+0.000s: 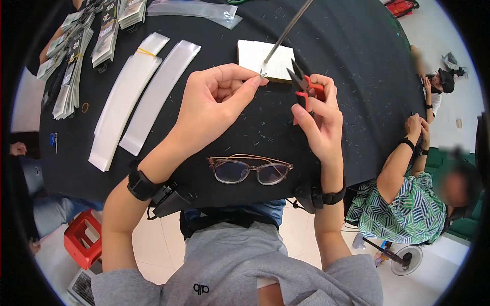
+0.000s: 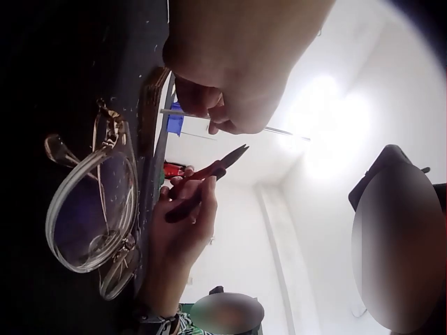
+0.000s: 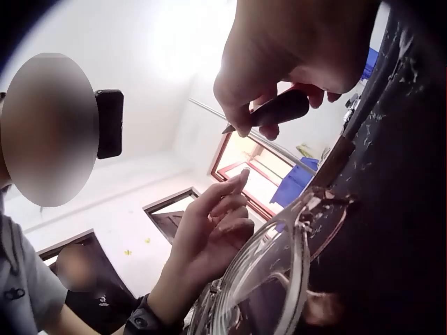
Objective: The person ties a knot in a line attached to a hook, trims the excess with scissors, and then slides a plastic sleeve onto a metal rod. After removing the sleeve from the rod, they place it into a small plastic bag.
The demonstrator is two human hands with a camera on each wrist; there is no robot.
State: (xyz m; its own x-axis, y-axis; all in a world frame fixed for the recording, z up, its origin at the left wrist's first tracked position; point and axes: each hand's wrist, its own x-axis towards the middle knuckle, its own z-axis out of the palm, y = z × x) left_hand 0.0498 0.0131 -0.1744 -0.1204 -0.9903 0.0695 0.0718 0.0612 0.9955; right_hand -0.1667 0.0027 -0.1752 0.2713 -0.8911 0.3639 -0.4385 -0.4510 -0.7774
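Observation:
My left hand (image 1: pixel 217 99) pinches a tiny metallic piece (image 1: pixel 263 75) between thumb and fingertip, at the front edge of a white block (image 1: pixel 254 56). A thin metal rod (image 1: pixel 288 31) rises at a slant from the block. My right hand (image 1: pixel 322 117) grips red-and-black pliers (image 1: pixel 308 87), their pointed tips towards the rod and a little right of the left fingertips. The pliers (image 2: pixel 202 180) also show in the left wrist view, their tips apart from the left hand (image 2: pixel 234 70). What the small piece is exactly cannot be told.
Eyeglasses (image 1: pixel 250 171) lie near the table's front edge. Clear plastic sleeves (image 1: pixel 161 97), banded packets (image 1: pixel 74 74) and a small blue-handled item (image 1: pixel 54 142) lie to the left. Small clippings are scattered over the black cloth (image 1: pixel 367 102). A person in a patterned shirt (image 1: pixel 403 209) sits at the right.

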